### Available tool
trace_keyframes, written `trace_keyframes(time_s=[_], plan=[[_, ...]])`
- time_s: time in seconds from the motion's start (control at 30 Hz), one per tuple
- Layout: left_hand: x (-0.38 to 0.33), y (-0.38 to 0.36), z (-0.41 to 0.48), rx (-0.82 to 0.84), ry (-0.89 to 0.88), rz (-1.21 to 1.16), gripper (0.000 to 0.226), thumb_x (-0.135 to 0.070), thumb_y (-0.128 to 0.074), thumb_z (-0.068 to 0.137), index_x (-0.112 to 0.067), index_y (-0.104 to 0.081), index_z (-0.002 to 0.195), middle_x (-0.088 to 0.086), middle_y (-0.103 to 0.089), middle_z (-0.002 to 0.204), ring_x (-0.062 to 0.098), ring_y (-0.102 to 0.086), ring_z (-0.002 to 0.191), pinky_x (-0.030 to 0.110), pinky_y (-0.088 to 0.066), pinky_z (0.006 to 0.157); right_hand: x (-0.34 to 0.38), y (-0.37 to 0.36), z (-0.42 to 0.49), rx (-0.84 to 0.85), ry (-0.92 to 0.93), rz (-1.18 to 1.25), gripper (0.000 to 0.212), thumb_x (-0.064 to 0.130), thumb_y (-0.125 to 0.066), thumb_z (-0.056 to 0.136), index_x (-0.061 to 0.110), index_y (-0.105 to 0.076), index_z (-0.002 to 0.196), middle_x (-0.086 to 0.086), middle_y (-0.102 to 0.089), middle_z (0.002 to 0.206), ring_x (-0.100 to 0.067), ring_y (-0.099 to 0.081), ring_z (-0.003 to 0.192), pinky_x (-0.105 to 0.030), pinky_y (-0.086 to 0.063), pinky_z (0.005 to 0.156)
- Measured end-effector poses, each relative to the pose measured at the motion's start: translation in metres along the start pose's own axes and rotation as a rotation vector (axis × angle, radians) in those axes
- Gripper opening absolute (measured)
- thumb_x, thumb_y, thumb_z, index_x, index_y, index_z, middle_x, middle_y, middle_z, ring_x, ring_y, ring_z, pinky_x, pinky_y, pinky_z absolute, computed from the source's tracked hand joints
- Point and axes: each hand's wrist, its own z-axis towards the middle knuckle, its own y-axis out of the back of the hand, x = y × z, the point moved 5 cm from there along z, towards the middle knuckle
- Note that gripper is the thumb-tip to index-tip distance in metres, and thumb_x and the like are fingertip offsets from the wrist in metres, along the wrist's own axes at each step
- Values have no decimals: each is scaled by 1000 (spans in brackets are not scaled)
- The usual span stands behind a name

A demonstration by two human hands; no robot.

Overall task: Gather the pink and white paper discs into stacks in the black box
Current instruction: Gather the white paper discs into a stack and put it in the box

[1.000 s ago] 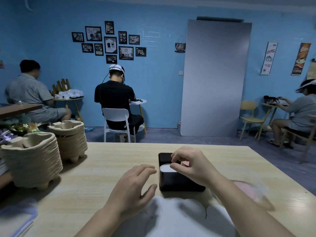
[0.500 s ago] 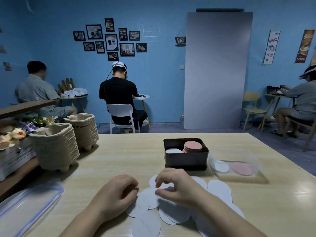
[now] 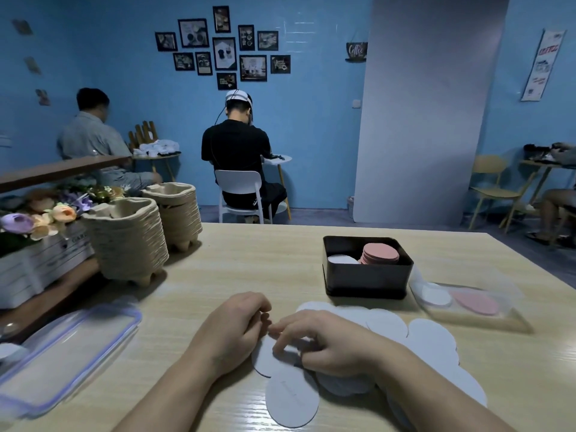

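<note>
The black box (image 3: 367, 280) stands on the wooden table (image 3: 249, 263), holding a tall stack of pink discs (image 3: 381, 254) on the right and a low stack of white discs (image 3: 342, 260) on the left. Several loose white discs (image 3: 431, 341) lie spread on the table in front of the box. My right hand (image 3: 324, 344) rests on this pile, fingers pinching at a white disc (image 3: 265, 358). My left hand (image 3: 233, 328) is curled beside it, fingertips touching the same disc's edge.
A clear plastic container (image 3: 467, 304) with one white and one pink disc lies right of the box. A clear lid (image 3: 65, 350) lies at left. Two stacks of pulp trays (image 3: 131, 241) and a flower box (image 3: 37, 244) stand at far left. People sit behind.
My right hand left the black box and came down onto the loose white discs near me. My left hand closed in beside it. The camera tilted down and shifted.
</note>
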Motion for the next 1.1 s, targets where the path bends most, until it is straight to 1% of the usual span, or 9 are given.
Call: trace_keyframes(time_s=[0.1, 0.23, 0.33, 0.43, 0.57, 0.77, 0.87, 0.93, 1.1], plan=[[-1, 0, 0, 14, 9, 0, 16, -18, -50, 89, -27, -61, 96, -17, -63, 90, 5, -58, 89, 36, -51, 79, 0, -1, 0, 24, -13, 6, 40, 1, -57, 80, 24, -71, 110, 2, -65, 130, 15, -44, 131, -27, -49, 103], [-2, 1, -2, 11, 29, -2, 18, -22, -45, 87, -28, -61, 96, -17, -63, 90, 6, -58, 89, 36, -51, 79, 4, 0, 0, 31, 3, -53, 27, 20, -61, 83, 27, -67, 108, 2, -65, 126, 2, -52, 126, -35, -47, 100], [-1, 3, -5, -6, 37, -9, 18, -17, -49, 89, -26, -62, 97, -17, -63, 92, 7, -59, 90, 38, -51, 80, 3, -1, -1, -27, 15, -89, 18, 33, -64, 88, 30, -66, 106, 5, -63, 123, -10, -53, 117, -33, -44, 96], [-3, 6, -7, -30, 31, -9, 16, -16, -52, 90, -25, -63, 100, -15, -64, 95, 7, -58, 91, 37, -51, 81, -3, 5, -5, -143, -27, -144, 20, 34, -67, 84, 34, -61, 103, 12, -58, 118, -6, -51, 115, -31, -46, 97], [-9, 6, -10, 16, -4, -34, 21, -37, -57, 87, -28, -63, 105, -20, -62, 101, 1, -56, 99, 32, -51, 85, -17, 19, -21, -268, -86, -148, 25, 35, -64, 77, 39, -54, 100, 19, -51, 112, -9, -58, 104, -31, -51, 88], [-15, -5, -8, 221, -132, 81, 65, -75, -65, 71, -39, -53, 125, -29, -52, 121, -4, -47, 114, 29, -38, 99, -34, 23, -36, -247, -138, -231, 28, 36, -57, 74, 41, -48, 100, 23, -43, 108, -7, -53, 95, -19, -43, 72], [-10, -11, -8, 282, -144, 127, 84, -89, -62, 63, -45, -45, 132, -31, -44, 134, -4, -38, 125, 26, -30, 105, -35, 20, -36, -228, -165, -235, 33, 38, -54, 72, 42, -47, 104, 25, -42, 110, -5, -50, 103, -27, -49, 80], [-7, -13, -8, 290, -137, 120, 88, -93, -60, 60, -48, -42, 134, -33, -40, 137, -5, -35, 127, 24, -26, 104, -35, 19, -37, -210, -170, -239, 37, 38, -53, 73, 43, -47, 109, 26, -42, 113, -5, -47, 112, -32, -50, 89], [-7, -12, -6, 265, -128, 74, 74, -84, -65, 68, -44, -49, 128, -32, -47, 130, -6, -40, 123, 31, -33, 105, -35, 16, -36, -169, -172, -270, 45, 48, -58, 80, 45, -46, 123, 33, -45, 130, -1, -41, 125, -32, -45, 101]])
